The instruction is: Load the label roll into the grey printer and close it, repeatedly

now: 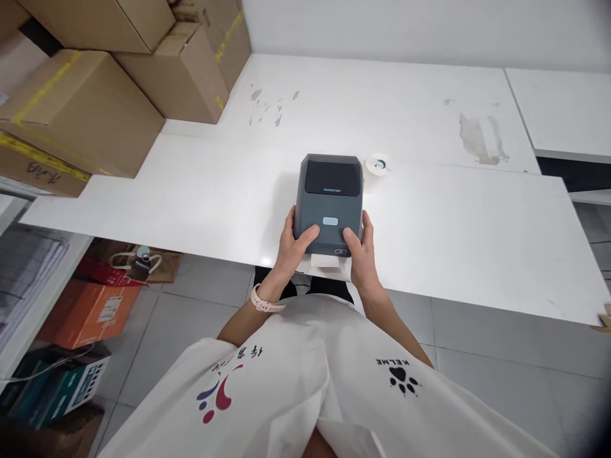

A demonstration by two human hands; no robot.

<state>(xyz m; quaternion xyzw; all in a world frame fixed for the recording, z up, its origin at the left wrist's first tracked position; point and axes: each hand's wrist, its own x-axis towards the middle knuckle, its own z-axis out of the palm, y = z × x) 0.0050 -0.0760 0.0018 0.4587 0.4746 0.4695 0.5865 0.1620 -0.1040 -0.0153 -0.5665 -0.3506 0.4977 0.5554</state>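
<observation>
The grey label printer [328,202] stands upright at the near edge of the white tabletop [200,191]. The left hand [292,245] grasps its left front corner, thumb laid on the top face. The right hand [361,254] grasps the right front corner in the same manner. A white label strip [324,260] protrudes from the front slot between the hands. A small tape roll [378,164] lies just beside the rear right corner. Cardboard boxes [86,108] are stacked at the far left.
</observation>
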